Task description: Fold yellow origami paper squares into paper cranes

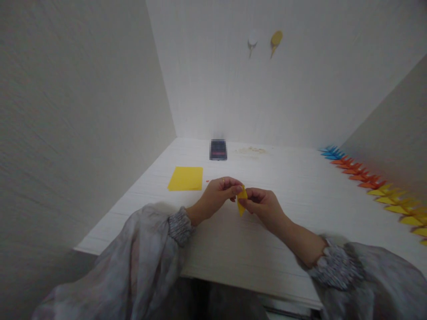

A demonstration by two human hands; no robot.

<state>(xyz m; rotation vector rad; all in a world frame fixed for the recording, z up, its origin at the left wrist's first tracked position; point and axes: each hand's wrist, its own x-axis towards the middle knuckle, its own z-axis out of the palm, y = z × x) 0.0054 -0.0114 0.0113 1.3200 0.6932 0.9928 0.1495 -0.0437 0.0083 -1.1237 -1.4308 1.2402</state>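
Between my two hands is a small folded piece of yellow paper, narrow and pointed at its lower end. My left hand pinches its upper left side with thumb and fingers. From the right, my right hand grips its edge between thumb and forefinger. Both hands are just above the white table, near its middle. To the left of my left hand lies a stack of square yellow paper sheets. The finer folds of the held paper are too small to make out.
A dark, blurred-out object stands at the table's back by the wall. Along the right side runs a row of folded paper cranes: blue, orange and yellow. Two hooks, one white, one yellow, are on the back wall.
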